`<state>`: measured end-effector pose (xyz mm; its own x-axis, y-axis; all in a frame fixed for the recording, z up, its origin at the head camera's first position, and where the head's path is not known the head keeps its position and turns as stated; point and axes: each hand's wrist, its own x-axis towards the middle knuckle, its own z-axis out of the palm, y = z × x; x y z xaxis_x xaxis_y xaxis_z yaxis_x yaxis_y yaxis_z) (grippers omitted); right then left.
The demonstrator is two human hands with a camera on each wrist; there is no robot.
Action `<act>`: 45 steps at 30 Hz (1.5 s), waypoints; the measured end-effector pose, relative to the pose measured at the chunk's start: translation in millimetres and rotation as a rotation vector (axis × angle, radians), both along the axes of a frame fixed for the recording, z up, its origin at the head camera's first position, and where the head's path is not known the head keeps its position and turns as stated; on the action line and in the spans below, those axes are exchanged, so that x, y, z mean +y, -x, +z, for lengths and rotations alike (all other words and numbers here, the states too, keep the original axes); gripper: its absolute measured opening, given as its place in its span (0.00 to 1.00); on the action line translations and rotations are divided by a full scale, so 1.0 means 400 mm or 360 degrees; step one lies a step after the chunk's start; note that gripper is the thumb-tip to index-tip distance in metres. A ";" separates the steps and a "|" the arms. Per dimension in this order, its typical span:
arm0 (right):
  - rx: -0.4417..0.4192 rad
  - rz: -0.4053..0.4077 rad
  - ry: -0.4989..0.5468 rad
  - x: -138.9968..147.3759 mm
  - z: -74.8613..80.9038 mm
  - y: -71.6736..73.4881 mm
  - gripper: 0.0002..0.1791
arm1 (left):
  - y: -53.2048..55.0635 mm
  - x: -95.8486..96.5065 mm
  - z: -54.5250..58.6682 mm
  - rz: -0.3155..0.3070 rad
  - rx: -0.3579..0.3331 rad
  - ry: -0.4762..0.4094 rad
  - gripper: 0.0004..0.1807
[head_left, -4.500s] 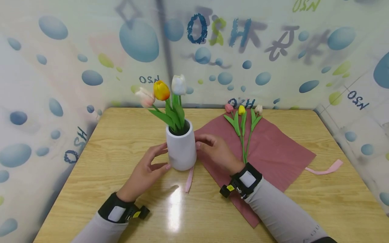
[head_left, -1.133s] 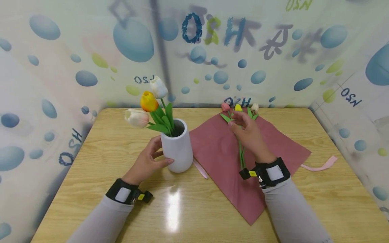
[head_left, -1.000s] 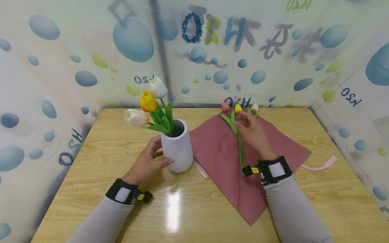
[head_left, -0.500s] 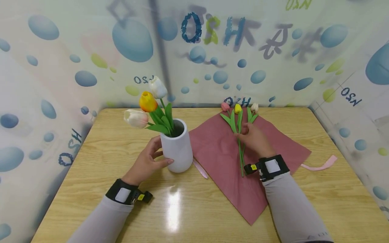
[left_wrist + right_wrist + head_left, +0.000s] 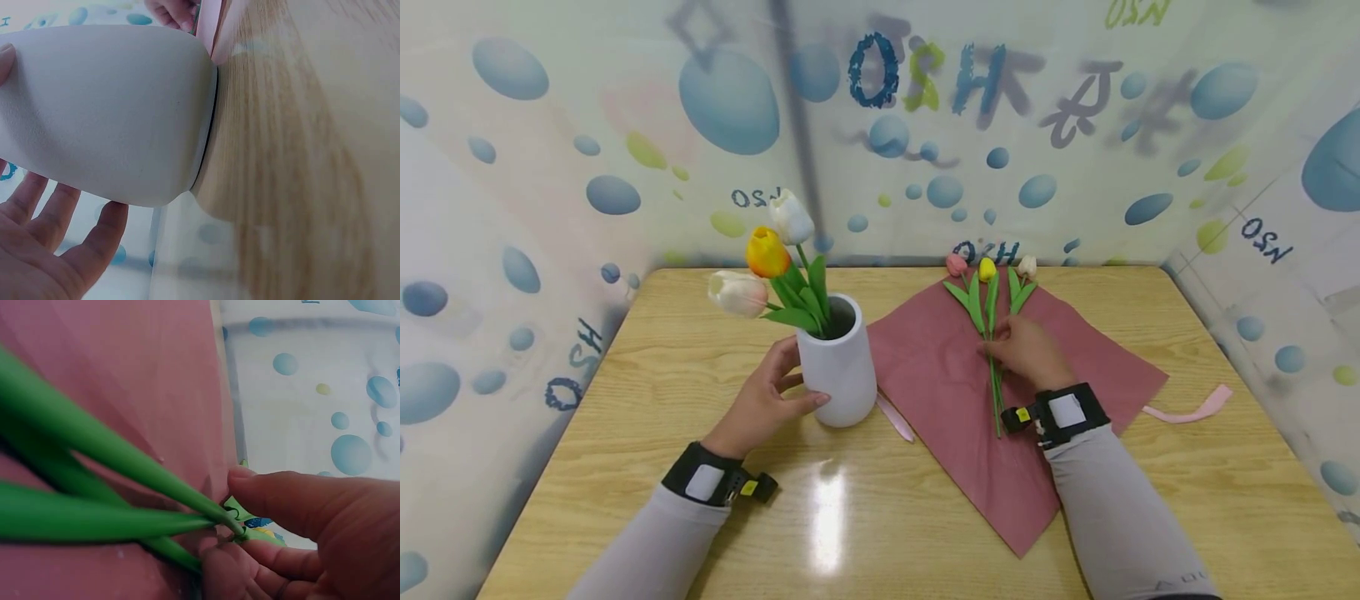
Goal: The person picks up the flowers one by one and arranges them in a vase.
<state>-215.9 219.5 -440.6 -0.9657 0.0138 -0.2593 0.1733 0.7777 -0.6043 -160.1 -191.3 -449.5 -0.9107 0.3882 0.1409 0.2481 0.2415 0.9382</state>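
My left hand [image 5: 763, 400] holds a white vase [image 5: 838, 379] that stands upright on the table, its thumb on the near side and its fingers behind. In the left wrist view several fingertips touch the vase wall [image 5: 119, 112]. Three tulips, white, orange-yellow [image 5: 768, 252] and pale pink, lean left out of the vase. My right hand [image 5: 1030, 350] is at the upper stems of the tulips lying on the paper: pink [image 5: 956, 265], yellow [image 5: 987, 269] and white [image 5: 1027, 266]. Thumb and fingers pinch the green stems [image 5: 181, 494] in the right wrist view.
A dusty-rose sheet of wrapping paper [image 5: 932, 358] lies beneath the loose tulips. Pink ribbon ends [image 5: 1191, 408] stick out on both sides of it. The wooden table [image 5: 700, 333] meets a wall sheet [image 5: 1037, 100] printed with blue ovals.
My right hand left the vase, went to the loose tulips, then slid down from near the blooms and took hold of the stems. The vase tulips lean further left; the left hand stays.
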 end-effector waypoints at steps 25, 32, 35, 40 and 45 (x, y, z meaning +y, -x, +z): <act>-0.0017 -0.0042 0.0126 0.005 -0.023 0.011 0.18 | -0.002 -0.001 -0.001 0.0017 0.0014 0.0023 0.45; -0.0087 -0.0066 0.0263 0.013 -0.016 0.010 0.23 | -0.001 -0.001 -0.001 0.0018 0.0008 0.0036 0.45; -0.0101 -0.0078 0.0323 0.016 -0.012 0.009 0.23 | 0.000 -0.001 -0.001 0.0015 0.0007 0.0038 0.45; -0.0104 -0.0119 0.0434 0.025 -0.005 0.007 0.24 | 0.002 -0.001 -0.002 0.0015 0.0007 0.0037 0.45; -0.0085 -0.0125 0.0483 0.041 0.006 0.006 0.25 | 0.002 0.001 -0.003 0.0017 0.0014 0.0048 0.45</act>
<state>-218.3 235.8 -438.4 -0.9497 0.0019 -0.3130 0.2632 0.5462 -0.7953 -160.7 -191.1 -450.9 -0.9136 0.3827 0.1374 0.2538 0.2725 0.9281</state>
